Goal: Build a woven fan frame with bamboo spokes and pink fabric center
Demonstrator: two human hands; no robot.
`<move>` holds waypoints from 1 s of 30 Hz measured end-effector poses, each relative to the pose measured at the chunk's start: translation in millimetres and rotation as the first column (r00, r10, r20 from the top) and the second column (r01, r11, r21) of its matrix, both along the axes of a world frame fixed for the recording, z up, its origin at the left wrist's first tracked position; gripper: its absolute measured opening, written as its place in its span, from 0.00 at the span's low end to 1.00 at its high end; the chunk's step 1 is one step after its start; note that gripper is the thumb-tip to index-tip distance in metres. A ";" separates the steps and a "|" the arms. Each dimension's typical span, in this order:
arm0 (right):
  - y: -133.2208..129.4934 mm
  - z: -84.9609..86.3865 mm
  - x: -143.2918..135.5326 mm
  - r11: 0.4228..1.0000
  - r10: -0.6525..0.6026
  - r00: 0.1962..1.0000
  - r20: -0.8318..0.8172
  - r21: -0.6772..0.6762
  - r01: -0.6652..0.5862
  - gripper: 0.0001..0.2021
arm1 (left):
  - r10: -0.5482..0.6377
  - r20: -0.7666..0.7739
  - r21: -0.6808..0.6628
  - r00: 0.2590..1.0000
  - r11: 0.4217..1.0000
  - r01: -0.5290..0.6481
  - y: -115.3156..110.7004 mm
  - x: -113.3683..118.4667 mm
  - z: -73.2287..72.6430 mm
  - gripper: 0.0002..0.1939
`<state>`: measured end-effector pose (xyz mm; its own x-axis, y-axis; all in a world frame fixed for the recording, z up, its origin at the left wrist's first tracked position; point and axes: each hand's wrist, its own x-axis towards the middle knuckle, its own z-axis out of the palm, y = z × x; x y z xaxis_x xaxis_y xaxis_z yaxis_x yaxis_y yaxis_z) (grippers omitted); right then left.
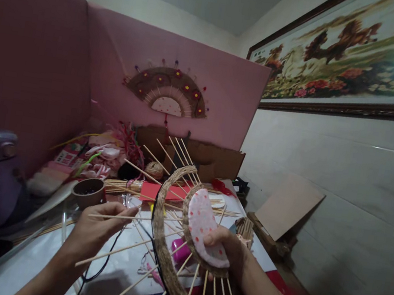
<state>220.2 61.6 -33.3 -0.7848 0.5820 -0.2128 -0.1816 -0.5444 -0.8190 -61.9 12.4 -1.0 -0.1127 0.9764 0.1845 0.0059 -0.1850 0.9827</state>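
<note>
A half-round woven fan frame (166,247) of brown twisted cord stands tilted above the table, with thin wooden sticks radiating through it. At its centre is a half-disc of white fabric with red dots (203,223). My right hand (228,252) grips this half-disc, thumb on the front, the other fingers mostly hidden behind. My left hand (103,230) is closed in a pinch beside the sticks on the left. A thin black cord (109,253) runs along the frame's outer band and hangs in a loop from the pinching fingers. One stick crosses in front of that hand.
On the table (126,261) lie bundled sticks (118,186), red paper (160,192), a magenta object (180,251) and a brown cup (88,192). A twine ball (155,171) sits farther back. A finished fan (170,91) hangs on the pink board (229,88). Pink materials pile up at left.
</note>
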 end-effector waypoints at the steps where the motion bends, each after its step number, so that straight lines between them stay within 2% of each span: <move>1: -0.5 1.1 -0.9 1.000 -0.001 1.000 -0.002 0.003 0.001 0.22 | -0.041 0.125 -0.077 0.991 0.996 0.051 -0.8 -0.1 1.8 0.16; 3: -0.6 2.8 -3.0 1.000 -0.022 1.000 0.001 0.012 0.022 0.22 | -0.092 0.360 -0.189 0.928 0.967 0.169 -3.1 -1.6 5.3 0.14; 5: 0.4 3.6 -4.6 0.999 -0.029 0.999 0.013 0.015 0.029 0.22 | -0.073 0.505 -0.240 0.860 0.945 0.222 -5.7 -5.3 8.0 0.09; 7: 2.2 3.4 -5.1 1.000 -0.010 1.000 0.026 0.005 0.009 0.23 | 0.015 0.533 -0.303 0.846 0.937 0.174 -8.1 -10.6 9.9 0.08; 9: 4.0 2.7 -4.5 1.000 0.005 1.000 0.029 -0.010 -0.005 0.24 | 0.093 0.490 -0.356 0.867 0.929 0.101 -9.9 -16.8 12.1 0.08; 11: 5.5 2.0 -3.5 1.000 -0.006 0.999 0.037 -0.020 0.007 0.23 | 0.072 0.398 -0.331 0.914 0.941 0.070 -11.2 -22.4 15.2 0.08; 14: 6.1 3.1 -3.4 1.000 -0.017 0.998 0.068 -0.024 0.018 0.20 | -0.013 0.092 -0.107 0.996 0.994 0.023 -12.5 -26.8 19.8 0.08; 16: 5.4 5.4 -4.7 1.000 -0.026 0.997 0.066 -0.009 0.027 0.19 | 0.101 -0.166 0.174 0.981 0.982 -0.072 -13.2 -26.3 21.2 0.07; 18: 4.4 8.1 -6.6 0.999 -0.032 0.998 0.055 0.011 0.031 0.18 | 0.294 -0.342 0.476 0.892 0.873 -0.105 -13.7 -23.6 21.4 0.06; 20: 3.5 9.6 -8.2 0.999 -0.032 0.998 0.061 0.018 0.031 0.19 | 0.420 -0.458 0.657 0.784 0.753 -0.020 -13.8 -20.3 21.0 0.05; 22: 3.1 9.4 -9.3 1.000 -0.028 0.995 0.095 0.014 0.027 0.20 | 0.469 -0.542 0.724 0.697 0.682 0.105 -13.2 -17.6 20.9 0.04; 24: 3.1 7.4 -10.1 0.999 -0.039 0.990 0.132 0.014 0.038 0.20 | 0.493 -0.582 0.747 0.647 0.639 0.185 -12.2 -15.6 20.8 0.05; 26: 3.4 4.7 -10.6 0.999 -0.051 0.986 0.157 0.018 0.049 0.20 | 0.503 -0.599 0.751 0.623 0.622 0.220 -10.7 -13.5 19.9 0.05; 30: 5.6 -1.0 -10.8 1.000 0.002 0.988 0.155 0.022 -0.005 0.18 | 0.486 -0.639 0.730 0.597 0.628 0.270 -7.5 -6.5 15.9 0.06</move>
